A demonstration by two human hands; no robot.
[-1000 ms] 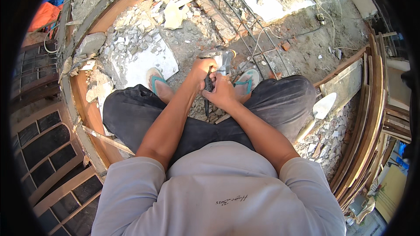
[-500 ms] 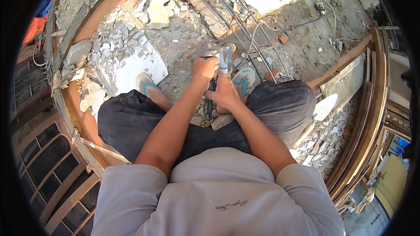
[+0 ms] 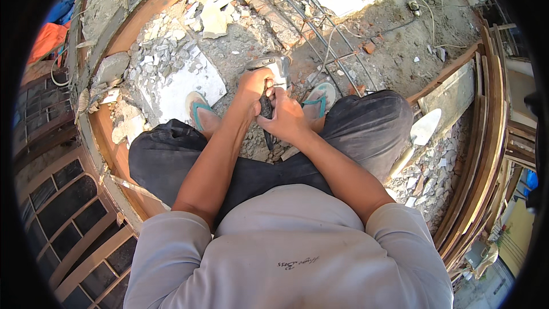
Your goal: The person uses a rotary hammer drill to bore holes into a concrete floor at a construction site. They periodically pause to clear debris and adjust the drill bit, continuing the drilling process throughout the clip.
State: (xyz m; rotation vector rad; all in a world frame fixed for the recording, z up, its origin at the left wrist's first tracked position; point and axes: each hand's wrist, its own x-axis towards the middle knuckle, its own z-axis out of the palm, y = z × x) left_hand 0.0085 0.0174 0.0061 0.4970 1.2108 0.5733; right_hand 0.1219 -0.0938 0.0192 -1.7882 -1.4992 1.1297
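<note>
My knees and sandalled feet (image 3: 201, 111) hem my hands in on both sides, so the only open lane runs forward over the gritty floor (image 3: 394, 40). There the rebar rods (image 3: 320, 37) cross it (loose rubble (image 3: 166, 51) crowds the left), and a trowel (image 3: 420, 134) lies to the right.

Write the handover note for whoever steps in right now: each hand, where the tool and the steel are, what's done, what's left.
Left hand: gripping the head of the grey power tool.
Right hand: closed on the tool's dark handle.
Tool sits low between the sandalled feet, by the rebar cage lying on the rubble.
A trowel lies to the right of the right knee.
Done: cannot tell; no finished cut shows.
Left: judging by the grip, work on the bars.
</note>
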